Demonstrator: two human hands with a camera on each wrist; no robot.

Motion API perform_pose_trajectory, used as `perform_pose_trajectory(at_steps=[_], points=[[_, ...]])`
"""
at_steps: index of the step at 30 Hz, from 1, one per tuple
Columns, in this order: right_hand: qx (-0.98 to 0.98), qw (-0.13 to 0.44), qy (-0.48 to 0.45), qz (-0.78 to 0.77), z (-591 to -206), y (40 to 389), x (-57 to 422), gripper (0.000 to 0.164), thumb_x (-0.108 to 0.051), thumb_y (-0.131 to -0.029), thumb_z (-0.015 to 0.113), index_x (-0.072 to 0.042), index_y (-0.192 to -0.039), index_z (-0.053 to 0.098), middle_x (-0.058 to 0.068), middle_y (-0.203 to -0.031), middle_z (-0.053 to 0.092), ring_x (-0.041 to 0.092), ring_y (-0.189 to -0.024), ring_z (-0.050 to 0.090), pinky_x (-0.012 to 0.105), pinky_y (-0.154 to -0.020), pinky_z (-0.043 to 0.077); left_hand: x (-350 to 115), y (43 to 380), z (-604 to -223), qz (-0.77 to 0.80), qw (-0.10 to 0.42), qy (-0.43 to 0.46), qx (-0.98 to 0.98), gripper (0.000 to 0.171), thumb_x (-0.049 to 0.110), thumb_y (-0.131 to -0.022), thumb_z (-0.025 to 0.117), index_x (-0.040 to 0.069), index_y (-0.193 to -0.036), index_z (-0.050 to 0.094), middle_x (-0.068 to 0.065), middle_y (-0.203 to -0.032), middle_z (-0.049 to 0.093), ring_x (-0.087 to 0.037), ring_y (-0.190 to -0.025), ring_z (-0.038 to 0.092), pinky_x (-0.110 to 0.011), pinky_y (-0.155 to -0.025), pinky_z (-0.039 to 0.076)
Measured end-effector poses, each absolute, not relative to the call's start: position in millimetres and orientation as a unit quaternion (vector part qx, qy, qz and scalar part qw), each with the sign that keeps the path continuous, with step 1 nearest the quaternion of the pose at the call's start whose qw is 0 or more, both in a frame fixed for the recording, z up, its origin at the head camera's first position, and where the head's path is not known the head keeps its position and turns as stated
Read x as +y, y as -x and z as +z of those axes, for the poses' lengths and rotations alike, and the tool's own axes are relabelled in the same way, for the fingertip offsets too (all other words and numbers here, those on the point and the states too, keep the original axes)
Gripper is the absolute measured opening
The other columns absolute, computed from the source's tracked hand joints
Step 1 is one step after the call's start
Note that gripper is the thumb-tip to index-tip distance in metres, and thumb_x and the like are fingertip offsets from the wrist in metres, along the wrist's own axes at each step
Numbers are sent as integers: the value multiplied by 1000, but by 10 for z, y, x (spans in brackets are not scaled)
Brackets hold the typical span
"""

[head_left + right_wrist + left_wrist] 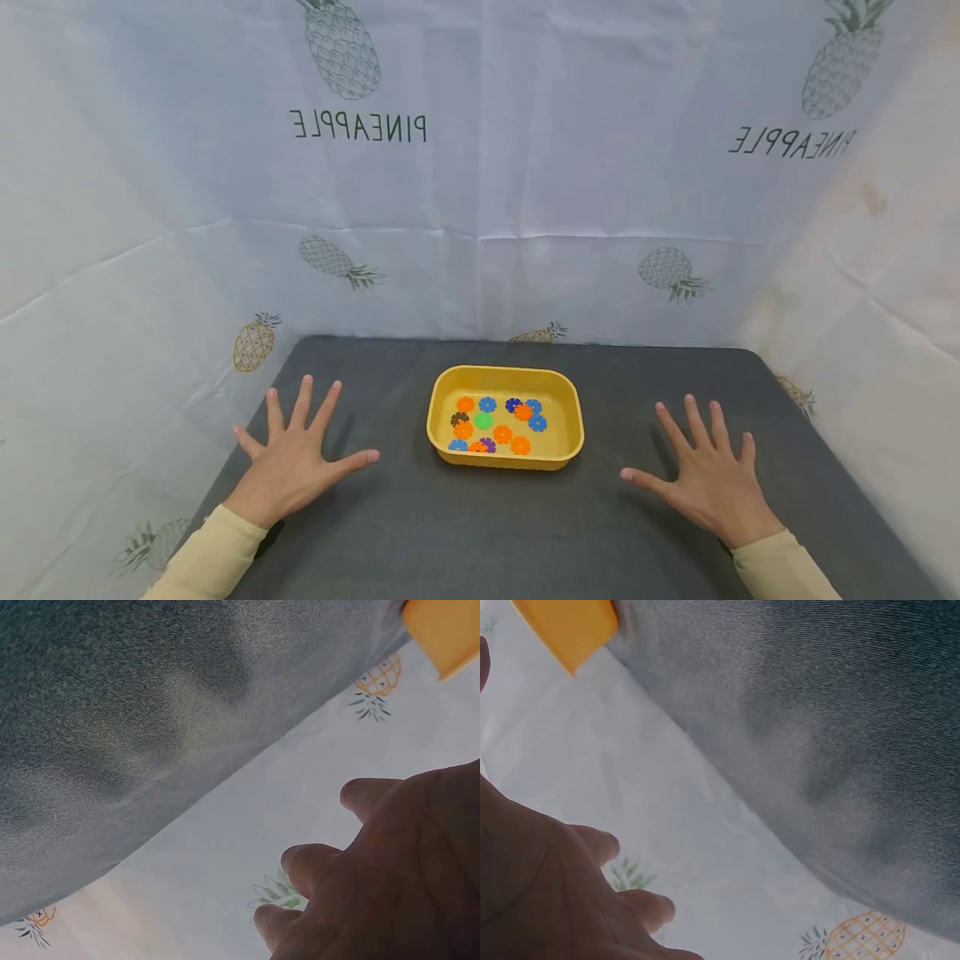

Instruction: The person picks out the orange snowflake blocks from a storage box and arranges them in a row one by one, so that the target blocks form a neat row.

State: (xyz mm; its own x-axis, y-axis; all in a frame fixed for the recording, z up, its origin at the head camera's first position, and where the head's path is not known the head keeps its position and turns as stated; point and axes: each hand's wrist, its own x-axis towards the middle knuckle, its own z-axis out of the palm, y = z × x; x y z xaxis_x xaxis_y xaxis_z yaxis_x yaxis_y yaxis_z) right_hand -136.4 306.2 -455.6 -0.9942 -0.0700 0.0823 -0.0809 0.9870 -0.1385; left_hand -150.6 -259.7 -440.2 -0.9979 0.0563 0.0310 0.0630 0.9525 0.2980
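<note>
A yellow plastic tray stands in the middle of the dark table, with several small notched discs in it. Among them are an orange disc, a blue disc, a green disc and a brown disc. To the tray's left, my left hand is spread palm down over the table and holds nothing. My right hand is spread likewise on the other side, apart from the tray. Both wrist views show a palm and fingers, with a corner of the yellow tray at the top.
The dark grey table has rounded far corners. Behind it and at both sides hangs a white curtain printed with pineapples and mirrored lettering. Light sleeves cover both forearms.
</note>
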Motion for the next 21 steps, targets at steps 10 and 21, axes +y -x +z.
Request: perform_pose_trajectory(at_steps=[10,21], points=[[-996,23,-45,75,-4606,1449,3059,121,-89,-86,61,-14,-173,26,34,-176,15,64,-161,7,89,-116,8,-2568,1542,-4406,-181,4,35,-983,121,90,-88,59,33,-175,-3,-19,-181,-16,-68,-156,-21,-102,-97,-6],[-981,2,-140,133,-4361,1885,2867,108,-78,-94,64,-14,-173,27,29,-178,19,61,-159,21,84,-118,27,-2249,2008,-4385,-426,-60,55,-901,92,72,-97,67,25,-170,36,-9,-173,42,-37,-148,56,-62,-116,50]])
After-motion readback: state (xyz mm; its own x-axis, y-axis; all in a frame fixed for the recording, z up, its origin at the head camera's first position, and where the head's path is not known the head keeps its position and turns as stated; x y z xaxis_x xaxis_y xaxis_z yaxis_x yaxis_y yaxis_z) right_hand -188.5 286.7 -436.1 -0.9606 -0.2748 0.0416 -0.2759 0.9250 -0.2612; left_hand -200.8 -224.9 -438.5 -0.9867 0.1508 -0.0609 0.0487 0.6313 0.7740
